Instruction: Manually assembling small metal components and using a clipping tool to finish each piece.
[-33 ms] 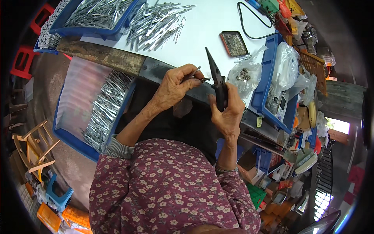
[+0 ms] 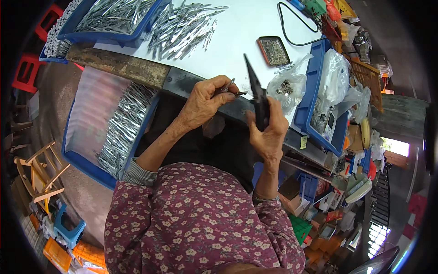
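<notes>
Head view: I see the left fingers pinching a small metal piece (image 2: pixel 242 93) just left of the pliers (image 2: pixel 257 93), gripped in the right hand (image 2: pixel 271 132). I judge this as positioning; next calls for careful alignment.

Two hands (image 2: pixel 202 102) (image 2: pixel 269 132), one pair of pliers (image 2: pixel 260 97), two red stools (image 2: pixel 42 33) (image 2: pixel 22 85)

The pliers (image 2: pixel 257 91) look like dark, matt metal. The piled strips (image 2: pixel 185 32) are of glossy metal, and the bag (image 2: pixel 297 91) is thin, shiny plastic.
</notes>
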`<state>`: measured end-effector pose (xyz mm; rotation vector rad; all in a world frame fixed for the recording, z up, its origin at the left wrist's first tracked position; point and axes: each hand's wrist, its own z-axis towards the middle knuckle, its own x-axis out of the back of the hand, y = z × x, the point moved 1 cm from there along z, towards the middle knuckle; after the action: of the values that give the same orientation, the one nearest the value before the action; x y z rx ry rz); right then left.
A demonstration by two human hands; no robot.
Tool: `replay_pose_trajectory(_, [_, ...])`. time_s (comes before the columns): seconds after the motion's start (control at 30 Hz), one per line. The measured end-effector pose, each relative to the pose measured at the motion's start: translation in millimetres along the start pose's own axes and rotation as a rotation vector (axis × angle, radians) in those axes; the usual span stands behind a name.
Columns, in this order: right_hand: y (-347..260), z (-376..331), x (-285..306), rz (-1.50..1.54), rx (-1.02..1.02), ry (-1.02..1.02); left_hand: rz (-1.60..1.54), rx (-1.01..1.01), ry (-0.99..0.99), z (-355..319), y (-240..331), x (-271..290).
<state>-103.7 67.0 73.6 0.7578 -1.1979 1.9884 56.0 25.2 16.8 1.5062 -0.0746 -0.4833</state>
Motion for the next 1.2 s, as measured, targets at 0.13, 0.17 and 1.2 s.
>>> replay_pose_trajectory(0.13, [-15, 2, 17, 0.058, -0.086, 0.186, 0.036, -0.045, 0.014, 1, 4, -2])
replay_pose_trajectory(0.17, [-14, -3, 15, 0.110, -0.161, 0.230, 0.035, -0.046, 0.012, 1, 5, -3])
replay_pose_trajectory(1.2, [23, -48, -16, -0.206, 0.083, 0.031, -0.877, 0.332, 0.036, -1, -9, -1])
